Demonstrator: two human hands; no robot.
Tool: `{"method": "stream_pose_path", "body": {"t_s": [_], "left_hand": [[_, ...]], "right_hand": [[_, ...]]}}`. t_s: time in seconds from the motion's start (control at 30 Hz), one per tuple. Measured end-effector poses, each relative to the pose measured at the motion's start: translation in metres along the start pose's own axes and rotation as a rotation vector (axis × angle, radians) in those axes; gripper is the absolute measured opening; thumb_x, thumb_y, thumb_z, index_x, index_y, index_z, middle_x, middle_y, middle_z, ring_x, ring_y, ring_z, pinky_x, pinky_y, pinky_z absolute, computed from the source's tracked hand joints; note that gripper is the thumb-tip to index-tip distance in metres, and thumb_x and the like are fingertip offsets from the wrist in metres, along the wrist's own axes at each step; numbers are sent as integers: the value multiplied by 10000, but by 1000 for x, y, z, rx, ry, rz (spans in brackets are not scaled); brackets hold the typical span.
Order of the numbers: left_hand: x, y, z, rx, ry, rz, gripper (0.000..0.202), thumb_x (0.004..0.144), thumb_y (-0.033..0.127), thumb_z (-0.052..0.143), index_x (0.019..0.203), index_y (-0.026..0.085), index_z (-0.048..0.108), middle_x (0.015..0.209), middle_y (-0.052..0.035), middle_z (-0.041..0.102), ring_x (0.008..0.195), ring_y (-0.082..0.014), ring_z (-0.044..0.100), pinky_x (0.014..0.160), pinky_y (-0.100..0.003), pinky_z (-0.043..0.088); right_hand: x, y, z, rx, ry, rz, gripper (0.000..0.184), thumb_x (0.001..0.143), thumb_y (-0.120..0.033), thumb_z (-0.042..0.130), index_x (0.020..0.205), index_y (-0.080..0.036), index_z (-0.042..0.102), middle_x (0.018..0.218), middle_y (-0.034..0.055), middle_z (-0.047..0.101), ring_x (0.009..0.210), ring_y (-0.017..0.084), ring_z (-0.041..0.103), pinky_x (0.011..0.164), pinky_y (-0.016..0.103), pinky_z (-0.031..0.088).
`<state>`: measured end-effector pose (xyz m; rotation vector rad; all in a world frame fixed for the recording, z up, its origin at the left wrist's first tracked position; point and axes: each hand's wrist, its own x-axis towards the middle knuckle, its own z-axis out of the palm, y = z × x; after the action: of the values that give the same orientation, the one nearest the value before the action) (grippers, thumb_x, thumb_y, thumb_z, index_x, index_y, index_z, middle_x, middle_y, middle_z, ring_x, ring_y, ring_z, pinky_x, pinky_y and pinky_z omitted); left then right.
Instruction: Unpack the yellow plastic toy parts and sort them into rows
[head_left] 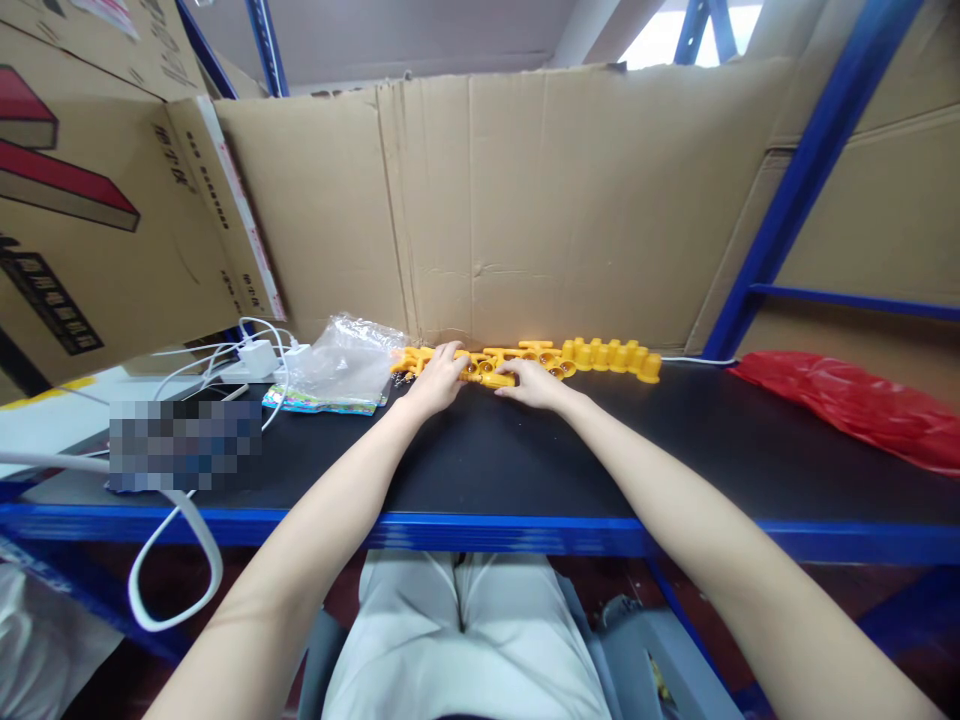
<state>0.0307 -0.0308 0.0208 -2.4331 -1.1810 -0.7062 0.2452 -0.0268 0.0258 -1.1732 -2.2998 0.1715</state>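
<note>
Near the back of the black tabletop lies a row of yellow plastic parts (529,354), some with round cup-like hollows. My left hand (441,380) rests over the left part of this row, fingers bent down onto the yellow plastic. A small yellow plastic piece (496,380) lies at the front, between my hands. Around its right end the fingers and thumb of my right hand (536,384) are closed. The undersides of both hands and the left fingertips' exact contact are hidden. To the right stand several yellow cups (611,356) packed side by side.
Left of my hands lies a clear plastic bag (349,350) over a colourful packet (322,402). White chargers (257,358) with cables sit further left. A red plastic bag (847,405) lies at right. Cardboard (570,200) walls the back; a blue rail (510,533) edges the front.
</note>
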Motion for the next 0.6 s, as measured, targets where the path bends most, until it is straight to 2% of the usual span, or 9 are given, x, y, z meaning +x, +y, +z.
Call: {"method": "stream_pose_path", "body": {"t_s": [0.1,0.2,0.3,0.37,0.47,0.6], "left_hand": [[-1,3,-4,-17,29,-75,409,842,223,560,1243,178,491,1404,-163,386,1293,-272,395,1017,-428,370],[-1,7,-10,17,-40,-243,522,862,372,549,1343,215,423,1284,-156,539,1154,-279,542,943,-414,424],[-1,7,-14,51,-130,-358,488,861,463,521,1283,217,516,1062,-130,673,1012,-288,622,876,-403,453],[0,6,-14,40,-157,-349,427,860,440,525,1214,207,581,1058,-122,682,1017,-277,623,879,-374,452],[0,4,-13,2,-156,-299,425,834,326,547,1241,206,563,1139,-106,661,1045,-248,613,892,-333,447],[1,5,-13,-48,-153,-298,411,761,236,552,1167,196,604,1034,-86,693,969,-235,636,854,-311,458]], "right_hand": [[0,-1,-2,32,10,16,234,726,-196,715,946,-128,675,912,72,677,855,192,624,794,340,460],[-1,-1,-4,46,29,35,252,718,-198,722,958,-133,680,942,73,681,870,193,625,816,347,459],[-1,0,-4,47,45,44,265,715,-195,721,973,-147,688,980,75,683,884,196,629,837,359,459],[-1,4,-3,39,37,46,269,720,-196,715,984,-152,692,983,77,686,894,202,632,840,364,463],[0,11,-1,18,29,44,292,732,-210,705,1018,-154,692,995,83,687,911,210,633,842,367,471],[1,16,1,6,26,1,311,747,-203,689,1054,-154,693,1051,102,679,948,220,626,863,373,471]]}}
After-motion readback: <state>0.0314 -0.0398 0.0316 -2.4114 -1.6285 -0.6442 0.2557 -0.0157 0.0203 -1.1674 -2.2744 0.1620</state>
